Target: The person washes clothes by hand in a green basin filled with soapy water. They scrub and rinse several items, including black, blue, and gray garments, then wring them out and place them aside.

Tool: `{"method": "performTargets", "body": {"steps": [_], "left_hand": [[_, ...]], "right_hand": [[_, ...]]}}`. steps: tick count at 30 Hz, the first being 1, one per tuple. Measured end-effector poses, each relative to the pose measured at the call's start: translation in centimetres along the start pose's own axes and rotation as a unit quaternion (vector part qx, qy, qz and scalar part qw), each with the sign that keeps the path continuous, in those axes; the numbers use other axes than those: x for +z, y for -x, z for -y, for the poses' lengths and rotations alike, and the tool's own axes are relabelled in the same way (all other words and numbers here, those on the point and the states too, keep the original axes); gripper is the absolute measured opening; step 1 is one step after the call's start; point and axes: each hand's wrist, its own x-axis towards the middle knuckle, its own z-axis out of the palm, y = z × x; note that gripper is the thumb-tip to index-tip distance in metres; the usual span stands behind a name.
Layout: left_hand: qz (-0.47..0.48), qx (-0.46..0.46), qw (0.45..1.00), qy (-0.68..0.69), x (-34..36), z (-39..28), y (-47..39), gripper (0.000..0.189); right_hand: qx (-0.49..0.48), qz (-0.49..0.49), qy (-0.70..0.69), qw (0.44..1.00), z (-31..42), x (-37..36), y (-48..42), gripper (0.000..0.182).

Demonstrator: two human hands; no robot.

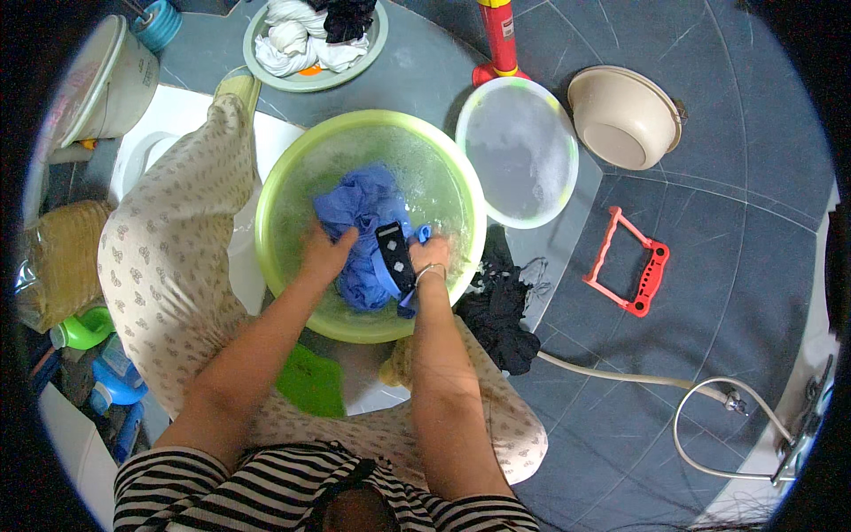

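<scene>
A yellow-green plastic basin (266,219) stands before me with water and some suds in it. In the water lies a bunched blue garment (369,199) with a black band (393,254) that bears pale patches. My left hand (326,249) grips the garment's left side, its thumb on top and its fingers partly hidden by cloth and water. On the other side my right hand (429,251), with a bracelet at the wrist, is closed on the cloth beside the black band. A small blue fold shows above its fingers.
A pale basin (276,83) of white and black clothes stands behind. To the right are a white-rimmed tub (518,149), a tipped beige basin (615,123), black wet cloth (502,312), a red plastic frame (641,279) and a hose (618,378). Bottles (116,379) stand left.
</scene>
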Motion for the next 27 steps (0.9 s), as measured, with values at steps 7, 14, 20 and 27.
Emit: {"method": "performTargets", "body": {"steps": [7,14,20,27], "left_hand": [[0.332,-0.25,0.85,0.322,-0.9,-4.4,0.5,0.087],[0.396,-0.178,0.692,0.577,-1.5,-6.4,0.1,0.065],[0.262,-0.004,0.864,0.43,0.4,-2.2,-0.1,0.046],[0.118,-0.238,0.905,0.331,-0.9,-8.2,3.7,0.051]], "right_hand": [[-0.205,0.11,-0.375,0.897,7.0,-1.9,6.5,0.052],[-0.364,0.164,-0.212,0.892,13.4,-7.4,15.5,0.039],[-0.294,-0.081,-0.239,0.922,12.7,-3.6,14.2,0.021],[-0.184,-0.101,-0.326,0.922,2.3,-0.1,3.3,0.025]]}}
